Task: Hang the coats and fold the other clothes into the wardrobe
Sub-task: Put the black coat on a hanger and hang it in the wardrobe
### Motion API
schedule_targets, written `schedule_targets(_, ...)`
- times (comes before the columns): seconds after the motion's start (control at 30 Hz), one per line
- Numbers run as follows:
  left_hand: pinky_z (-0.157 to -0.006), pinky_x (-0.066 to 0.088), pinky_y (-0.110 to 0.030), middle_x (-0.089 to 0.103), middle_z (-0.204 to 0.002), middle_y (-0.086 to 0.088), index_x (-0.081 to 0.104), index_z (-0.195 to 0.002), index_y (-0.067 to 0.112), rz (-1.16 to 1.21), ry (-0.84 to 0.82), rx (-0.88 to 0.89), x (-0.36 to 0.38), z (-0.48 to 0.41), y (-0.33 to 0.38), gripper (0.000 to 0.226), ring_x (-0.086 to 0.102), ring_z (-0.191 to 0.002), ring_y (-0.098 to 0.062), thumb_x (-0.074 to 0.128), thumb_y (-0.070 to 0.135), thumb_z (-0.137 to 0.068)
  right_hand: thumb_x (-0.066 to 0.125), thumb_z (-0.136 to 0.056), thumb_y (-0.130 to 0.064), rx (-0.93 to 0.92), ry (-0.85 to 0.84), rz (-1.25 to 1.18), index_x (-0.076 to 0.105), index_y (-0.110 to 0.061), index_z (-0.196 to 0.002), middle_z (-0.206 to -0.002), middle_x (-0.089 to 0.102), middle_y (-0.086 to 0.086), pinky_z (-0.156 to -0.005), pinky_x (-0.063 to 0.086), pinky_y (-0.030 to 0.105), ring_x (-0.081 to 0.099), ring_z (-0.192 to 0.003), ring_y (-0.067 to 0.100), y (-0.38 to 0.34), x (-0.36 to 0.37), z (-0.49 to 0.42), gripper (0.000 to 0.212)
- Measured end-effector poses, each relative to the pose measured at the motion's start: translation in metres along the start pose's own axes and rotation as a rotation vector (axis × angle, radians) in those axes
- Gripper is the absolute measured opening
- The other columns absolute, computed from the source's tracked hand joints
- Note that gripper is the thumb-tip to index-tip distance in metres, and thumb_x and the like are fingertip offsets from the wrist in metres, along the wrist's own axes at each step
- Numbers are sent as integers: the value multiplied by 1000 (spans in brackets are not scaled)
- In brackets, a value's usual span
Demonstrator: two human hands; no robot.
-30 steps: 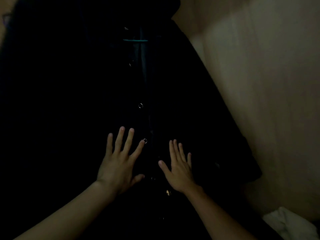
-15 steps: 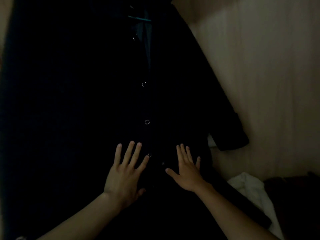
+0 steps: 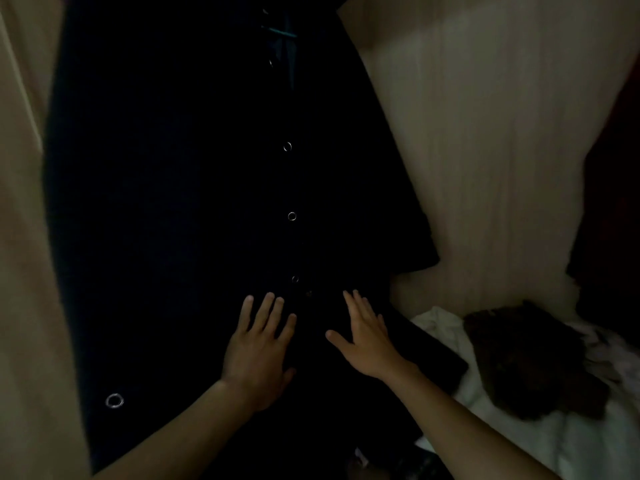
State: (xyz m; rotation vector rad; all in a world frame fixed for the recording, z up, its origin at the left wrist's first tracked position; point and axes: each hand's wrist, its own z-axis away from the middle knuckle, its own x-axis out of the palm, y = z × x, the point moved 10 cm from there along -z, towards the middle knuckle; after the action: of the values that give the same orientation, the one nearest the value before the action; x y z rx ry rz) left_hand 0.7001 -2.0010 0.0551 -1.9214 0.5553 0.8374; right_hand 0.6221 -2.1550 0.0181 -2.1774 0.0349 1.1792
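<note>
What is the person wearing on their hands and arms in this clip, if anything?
Nothing that shows. The left hand and right hand are bare, with no gloves. No ring, watch or bracelet can be made out, though the light is dim. The left forearm and right forearm are uncovered down to the edge of the picture, with no sleeve or cuff in view.

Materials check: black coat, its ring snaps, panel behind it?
Black coat: matte dark cloth, no sheen; weave too dim to tell. Ring snaps: likely metal, bright rim glints. Panel: pale wood-look board, faint vertical grain; veneer or laminate unclear.
</note>
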Motion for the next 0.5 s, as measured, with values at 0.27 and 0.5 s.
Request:
schedule_targets(0.27,-119,-12,-50,-4,-165,-6,1,-157,25,532,79,128,-27,58,37,84,-11,-151,-25,34,67,-92,40,-95,-62,61,123,170,-3,-27,-156,-165,-9,-2,-122,-4,49,-12,-150,16,-38,-29,102,82)
schedule_targets(0.5,-121,-6,-48,2,-165,-7,5,-157,24,732,135,209,-49,120,67,81,-5,-151,-25,34,66,-93,40,-97,-60,196,188,359,0,-28,-156,-165,-4,-1,-122,2,50,-8,-151,19,-61,-62,220,78)
